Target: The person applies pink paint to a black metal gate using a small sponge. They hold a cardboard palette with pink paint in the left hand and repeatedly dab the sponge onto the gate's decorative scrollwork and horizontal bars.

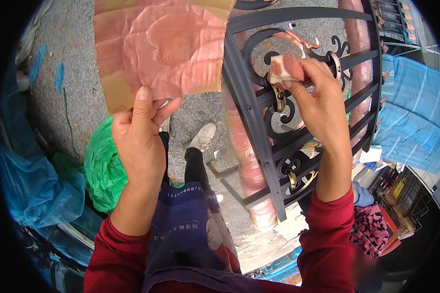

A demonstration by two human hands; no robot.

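My left hand (141,132) pinches the lower edge of a flat piece of cardboard (195,36), thumb on top. Coppery pink paint covers most of its face. A small sponge block (287,67), off-white and stained copper, sits between the thumb and fingers of my right hand (323,100). That hand is over a black metal gate panel (251,113) with curled scrollwork. The sponge is at a scroll, just above a gold-coloured collar (279,99); whether it touches is hard to tell. Part of the scrollwork above shows a copper colour.
Pink wrapped rolls (249,161) lie under the gate. A green plastic bag (102,168) and blue sheeting (39,188) are at the left. Blue wrapped goods (410,105) stand at the right. My shoe (203,136) rests on rough grey ground.
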